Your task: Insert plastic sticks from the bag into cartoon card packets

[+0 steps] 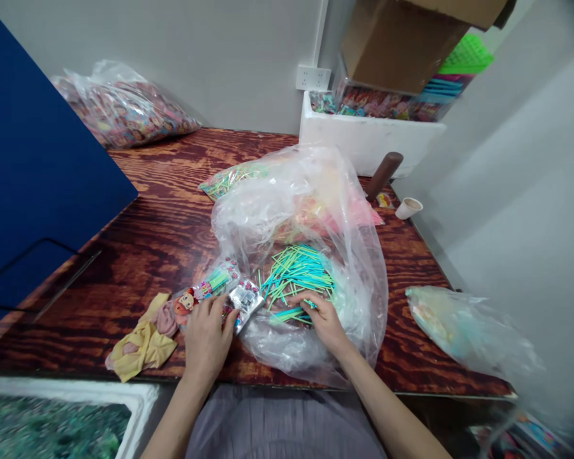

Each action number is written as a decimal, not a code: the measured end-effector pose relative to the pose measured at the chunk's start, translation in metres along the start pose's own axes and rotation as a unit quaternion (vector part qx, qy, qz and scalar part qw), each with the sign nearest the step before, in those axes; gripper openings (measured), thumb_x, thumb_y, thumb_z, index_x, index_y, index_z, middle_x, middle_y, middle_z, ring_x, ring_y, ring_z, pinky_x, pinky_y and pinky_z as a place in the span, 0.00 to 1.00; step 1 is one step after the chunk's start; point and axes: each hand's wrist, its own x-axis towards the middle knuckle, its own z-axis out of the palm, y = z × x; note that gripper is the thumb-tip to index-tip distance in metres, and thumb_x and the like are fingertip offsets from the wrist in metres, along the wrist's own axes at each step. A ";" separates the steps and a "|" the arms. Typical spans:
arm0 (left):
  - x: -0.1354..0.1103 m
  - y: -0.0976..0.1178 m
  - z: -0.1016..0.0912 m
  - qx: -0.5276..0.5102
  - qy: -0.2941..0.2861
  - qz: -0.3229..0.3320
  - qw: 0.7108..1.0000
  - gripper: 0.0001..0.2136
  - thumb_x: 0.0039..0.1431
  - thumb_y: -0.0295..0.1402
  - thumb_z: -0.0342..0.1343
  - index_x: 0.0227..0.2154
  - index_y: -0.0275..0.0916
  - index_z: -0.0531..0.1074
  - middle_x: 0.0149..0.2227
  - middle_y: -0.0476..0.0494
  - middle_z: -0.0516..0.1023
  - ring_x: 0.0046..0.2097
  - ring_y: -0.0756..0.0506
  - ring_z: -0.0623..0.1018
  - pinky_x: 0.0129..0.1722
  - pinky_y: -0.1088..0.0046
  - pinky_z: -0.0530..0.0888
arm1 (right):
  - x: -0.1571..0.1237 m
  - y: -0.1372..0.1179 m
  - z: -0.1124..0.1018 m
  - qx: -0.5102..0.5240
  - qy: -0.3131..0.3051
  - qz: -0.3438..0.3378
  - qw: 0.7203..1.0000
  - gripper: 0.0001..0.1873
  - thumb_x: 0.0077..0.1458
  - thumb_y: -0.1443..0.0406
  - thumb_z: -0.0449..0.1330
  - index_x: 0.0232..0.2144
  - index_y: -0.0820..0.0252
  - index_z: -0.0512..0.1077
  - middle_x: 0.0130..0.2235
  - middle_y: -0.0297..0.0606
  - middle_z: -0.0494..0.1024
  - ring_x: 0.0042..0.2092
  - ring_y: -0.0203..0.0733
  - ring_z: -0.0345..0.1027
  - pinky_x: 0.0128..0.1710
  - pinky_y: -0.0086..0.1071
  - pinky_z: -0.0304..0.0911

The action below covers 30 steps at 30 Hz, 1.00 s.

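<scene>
We see teal and green sticks heaped inside an open clear bag at the middle of the wooden worktop. The right hand reaches into the bag, its fingers closed around a few sticks at the near edge of the heap. Just beside it, the left hand grips a printed packet lying flat on the worktop, with sticks showing inside it. A yellow cloth lies crumpled to the left of the packet. A paper cup stands farther back on the right, near a white box.
</scene>
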 end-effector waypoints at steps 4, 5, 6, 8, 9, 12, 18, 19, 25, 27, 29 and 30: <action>-0.002 -0.001 0.003 -0.019 0.011 -0.011 1.000 0.16 0.64 0.41 0.51 0.49 0.37 0.71 0.45 0.35 0.75 0.47 0.36 0.74 0.47 0.60 0.70 | -0.002 -0.005 -0.001 0.003 0.000 -0.005 1.000 0.12 0.64 0.61 0.55 0.42 0.52 0.79 0.43 0.39 0.80 0.47 0.47 0.72 0.50 0.40 0.64; -0.002 -0.001 0.003 -0.019 0.010 -0.013 1.000 0.16 0.64 0.41 0.51 0.49 0.37 0.71 0.45 0.35 0.75 0.47 0.36 0.74 0.47 0.60 0.70 | -0.002 -0.006 0.000 0.004 0.000 -0.005 1.000 0.12 0.64 0.61 0.55 0.42 0.51 0.79 0.43 0.39 0.80 0.47 0.47 0.72 0.50 0.40 0.64; -0.003 -0.001 0.003 -0.015 0.009 -0.015 1.000 0.16 0.64 0.41 0.50 0.49 0.38 0.71 0.45 0.36 0.75 0.47 0.36 0.75 0.47 0.60 0.70 | -0.002 -0.008 0.000 0.005 -0.002 -0.007 1.000 0.12 0.64 0.62 0.55 0.42 0.51 0.79 0.43 0.39 0.80 0.47 0.47 0.72 0.50 0.40 0.64; -0.004 0.000 0.003 -0.002 0.006 -0.020 1.000 0.16 0.65 0.41 0.50 0.50 0.39 0.71 0.46 0.37 0.75 0.46 0.36 0.75 0.47 0.59 0.70 | -0.003 -0.011 0.001 0.004 -0.005 -0.010 1.000 0.12 0.64 0.62 0.55 0.43 0.50 0.79 0.43 0.39 0.80 0.48 0.47 0.72 0.51 0.40 0.64; -0.004 0.001 0.002 0.002 0.007 -0.022 1.000 0.16 0.65 0.42 0.50 0.50 0.40 0.70 0.46 0.37 0.75 0.46 0.36 0.75 0.47 0.59 0.70 | -0.003 -0.012 0.001 0.003 -0.007 -0.011 1.000 0.13 0.65 0.62 0.55 0.43 0.50 0.79 0.44 0.39 0.80 0.48 0.47 0.72 0.51 0.40 0.64; -0.003 0.003 0.000 0.005 0.020 -0.029 0.999 0.17 0.64 0.41 0.50 0.51 0.39 0.70 0.46 0.36 0.74 0.46 0.36 0.74 0.47 0.59 0.70 | -0.004 -0.015 0.002 -0.005 -0.010 -0.016 1.000 0.13 0.65 0.62 0.55 0.43 0.50 0.79 0.44 0.39 0.80 0.48 0.47 0.71 0.51 0.40 0.63; -0.001 0.004 -0.002 -0.005 0.046 -0.050 0.998 0.15 0.64 0.35 0.48 0.51 0.37 0.70 0.39 0.37 0.73 0.45 0.36 0.73 0.44 0.60 0.70 | -0.004 -0.017 0.003 -0.010 -0.009 -0.018 1.000 0.12 0.64 0.62 0.55 0.42 0.50 0.79 0.43 0.39 0.80 0.47 0.47 0.71 0.49 0.39 0.64; -0.001 0.003 -0.002 -0.021 0.042 -0.050 0.998 0.13 0.64 0.35 0.48 0.48 0.38 0.72 0.38 0.38 0.73 0.43 0.37 0.74 0.43 0.61 0.70 | -0.004 -0.017 0.002 -0.011 -0.008 -0.018 1.000 0.12 0.64 0.62 0.55 0.42 0.50 0.79 0.42 0.39 0.80 0.47 0.47 0.71 0.49 0.39 0.63; 0.002 -0.006 -0.005 -0.169 0.020 -0.054 0.984 0.11 0.63 0.39 0.50 0.32 0.42 0.75 0.34 0.44 0.75 0.39 0.42 0.75 0.40 0.66 0.70 | -0.005 -0.015 0.001 -0.016 -0.011 -0.023 1.000 0.11 0.64 0.62 0.56 0.42 0.51 0.79 0.42 0.39 0.80 0.47 0.47 0.71 0.49 0.38 0.63; 0.004 -0.009 -0.008 -0.224 0.014 -0.069 0.972 0.11 0.63 0.39 0.51 0.32 0.42 0.76 0.35 0.45 0.76 0.39 0.43 0.76 0.41 0.67 0.70 | -0.005 -0.014 0.001 -0.018 -0.011 -0.023 1.000 0.11 0.64 0.62 0.56 0.42 0.50 0.79 0.42 0.39 0.80 0.46 0.47 0.71 0.49 0.38 0.63; 0.006 -0.013 -0.010 -0.271 0.013 -0.090 0.958 0.11 0.61 0.41 0.53 0.33 0.41 0.77 0.35 0.46 0.76 0.39 0.44 0.76 0.42 0.67 0.71 | -0.005 -0.015 0.001 -0.018 -0.012 -0.023 1.000 0.12 0.64 0.62 0.55 0.42 0.51 0.79 0.42 0.39 0.79 0.46 0.47 0.71 0.49 0.38 0.63; 0.007 -0.014 -0.011 -0.292 0.015 -0.103 0.951 0.12 0.60 0.42 0.54 0.33 0.41 0.78 0.35 0.46 0.76 0.39 0.44 0.76 0.42 0.67 0.71 | -0.005 -0.015 0.001 -0.018 -0.012 -0.024 0.999 0.12 0.64 0.63 0.55 0.42 0.51 0.79 0.42 0.39 0.79 0.46 0.47 0.71 0.49 0.38 0.63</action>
